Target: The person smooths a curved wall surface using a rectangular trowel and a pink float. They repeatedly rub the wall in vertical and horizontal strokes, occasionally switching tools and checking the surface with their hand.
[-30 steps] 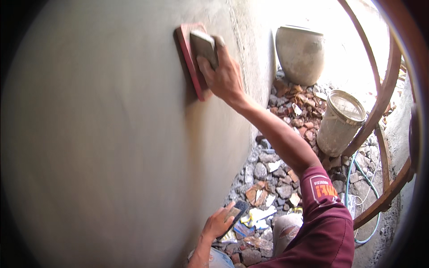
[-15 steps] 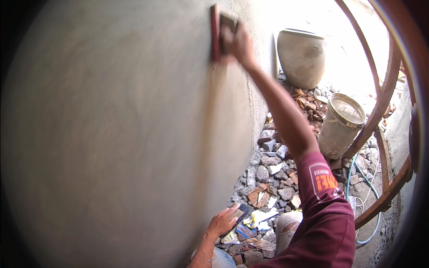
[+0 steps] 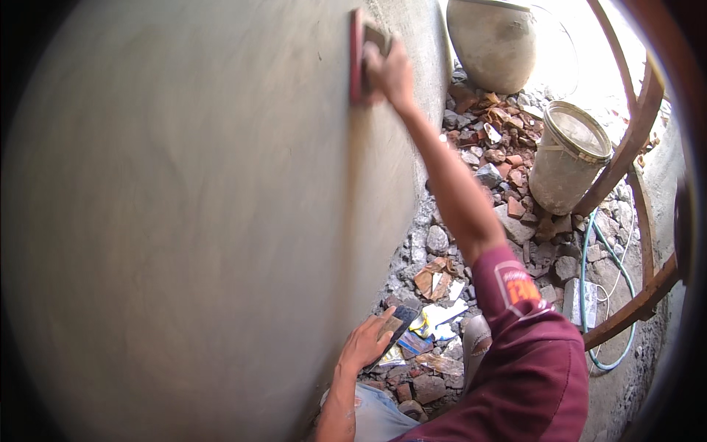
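My right hand (image 3: 390,74) is stretched up and forward, closed round the handle of a plastering float (image 3: 357,59). The float's reddish, narrow edge shows, and its face lies against the grey plastered wall (image 3: 199,221). Down by the wall's lower edge, my left hand (image 3: 362,342) is closed on a dark, flat trowel (image 3: 398,328) with a brownish grip. That hand partly covers the trowel, and its underside is hidden.
Broken stone and brick rubble (image 3: 508,162) covers the ground right of the wall, with torn wrappers (image 3: 438,313) on it. A dirty bucket (image 3: 567,162), a large rounded pot (image 3: 492,44), a teal hose (image 3: 587,272) and curved brown bars (image 3: 633,147) stand or lie rightward.
The view has shifted, so the pot, bucket and rubble sit higher in the picture. Relative to them, my right hand and the float have come nearer along the wall. Both hands keep their grips.
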### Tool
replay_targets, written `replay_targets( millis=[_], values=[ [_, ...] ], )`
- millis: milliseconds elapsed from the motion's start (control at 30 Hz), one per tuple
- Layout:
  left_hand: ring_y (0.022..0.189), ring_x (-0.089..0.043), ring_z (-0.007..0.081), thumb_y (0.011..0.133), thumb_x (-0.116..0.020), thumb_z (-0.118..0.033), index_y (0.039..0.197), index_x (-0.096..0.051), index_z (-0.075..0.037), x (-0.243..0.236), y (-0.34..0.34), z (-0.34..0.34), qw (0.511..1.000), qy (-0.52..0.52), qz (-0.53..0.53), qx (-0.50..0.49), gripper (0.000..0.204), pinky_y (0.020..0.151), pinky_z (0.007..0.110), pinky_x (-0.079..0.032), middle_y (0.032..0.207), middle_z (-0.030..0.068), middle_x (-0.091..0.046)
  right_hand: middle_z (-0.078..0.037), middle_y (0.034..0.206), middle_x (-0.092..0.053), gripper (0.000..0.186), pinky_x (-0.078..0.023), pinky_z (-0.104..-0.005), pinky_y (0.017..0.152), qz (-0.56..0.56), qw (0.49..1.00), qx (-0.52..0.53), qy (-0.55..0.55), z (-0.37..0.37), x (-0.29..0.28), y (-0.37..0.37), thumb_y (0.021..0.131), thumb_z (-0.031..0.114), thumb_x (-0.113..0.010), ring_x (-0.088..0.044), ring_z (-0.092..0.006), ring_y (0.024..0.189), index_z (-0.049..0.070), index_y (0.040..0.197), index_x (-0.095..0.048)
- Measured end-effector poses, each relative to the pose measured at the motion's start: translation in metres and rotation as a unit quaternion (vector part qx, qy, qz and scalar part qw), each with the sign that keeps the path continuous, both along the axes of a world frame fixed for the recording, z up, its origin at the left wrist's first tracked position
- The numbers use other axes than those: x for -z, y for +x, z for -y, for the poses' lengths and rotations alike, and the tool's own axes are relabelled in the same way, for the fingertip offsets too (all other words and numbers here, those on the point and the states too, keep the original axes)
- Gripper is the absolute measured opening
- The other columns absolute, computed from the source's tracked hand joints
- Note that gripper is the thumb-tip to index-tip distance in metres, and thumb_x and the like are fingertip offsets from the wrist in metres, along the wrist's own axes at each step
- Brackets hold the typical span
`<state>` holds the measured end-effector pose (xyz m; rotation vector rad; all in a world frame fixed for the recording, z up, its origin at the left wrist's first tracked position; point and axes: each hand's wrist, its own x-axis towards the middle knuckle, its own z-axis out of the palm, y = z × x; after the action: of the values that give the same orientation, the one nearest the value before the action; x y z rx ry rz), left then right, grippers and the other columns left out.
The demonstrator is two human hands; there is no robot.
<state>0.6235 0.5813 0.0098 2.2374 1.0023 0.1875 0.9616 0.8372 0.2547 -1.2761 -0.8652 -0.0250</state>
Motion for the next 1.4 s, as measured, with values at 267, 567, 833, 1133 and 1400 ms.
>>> replay_targets(
  millis=[267,567,833,1133,1400],
  values=[
    [0.112,-0.06,0.0406,0.092,-0.064,-0.023,0.153,-0.043,-0.026,0.024,-0.002,-0.016,0.999,0.039,-0.036,0.0,0.064,0.1,0.047,-0.048,0.119,0.0197,-0.063,-0.03,0.118,-0.066,0.066,-0.056,-0.0437,0.092,0.169,0.948,-0.004,0.269,0.064,0.089,-0.13,0.086,0.012,-0.071,-0.068,-0.0439,0.107,-0.007,0.143,-0.042],
    [0.113,-0.061,0.04,0.092,-0.064,-0.023,0.151,-0.046,-0.026,0.026,0.008,-0.017,0.999,-0.028,-0.028,0.012,0.062,0.1,0.046,-0.048,0.121,0.0178,-0.063,-0.035,0.114,-0.067,0.063,-0.059,-0.0475,0.087,0.029,0.999,-0.018,0.036,0.016,-0.058,0.009,0.098,0.029,-0.057,-0.07,-0.0409,0.104,-0.015,0.141,-0.04],
    [0.109,-0.062,0.0385,0.091,-0.065,-0.022,0.147,-0.052,-0.025,0.04,0.009,-0.03,1.0,-0.003,-0.003,0.009,0.058,0.095,0.045,-0.051,0.116,0.016,-0.064,-0.029,0.12,-0.065,0.069,-0.056,-0.0442,0.09,0.201,0.953,-0.098,0.204,0.117,0.094,-0.172,0.087,0.011,-0.073,-0.068,-0.0436,0.109,-0.003,0.145,-0.04],
    [0.113,-0.062,0.0385,0.091,-0.065,-0.017,0.144,-0.055,-0.018,0.001,0.002,0.004,0.999,-0.045,-0.022,-0.021,0.054,0.099,0.043,-0.049,0.122,0.0176,-0.065,-0.037,0.102,-0.068,0.062,-0.055,-0.0498,0.085,-0.008,0.994,0.028,-0.103,-0.004,0.027,0.03,0.097,0.041,-0.058,-0.07,-0.0447,0.099,-0.017,0.117,-0.061],
    [0.112,-0.062,0.0387,0.091,-0.065,-0.015,0.144,-0.055,-0.018,-0.004,-0.004,0.011,0.997,-0.038,-0.062,-0.008,0.055,0.097,0.044,-0.051,0.121,0.0176,-0.064,-0.032,0.11,-0.067,0.065,-0.056,-0.0507,0.078,0.125,0.972,-0.031,0.197,0.091,0.151,-0.16,0.09,0.019,-0.066,-0.069,-0.0474,0.091,-0.003,0.145,-0.04]
  ],
)
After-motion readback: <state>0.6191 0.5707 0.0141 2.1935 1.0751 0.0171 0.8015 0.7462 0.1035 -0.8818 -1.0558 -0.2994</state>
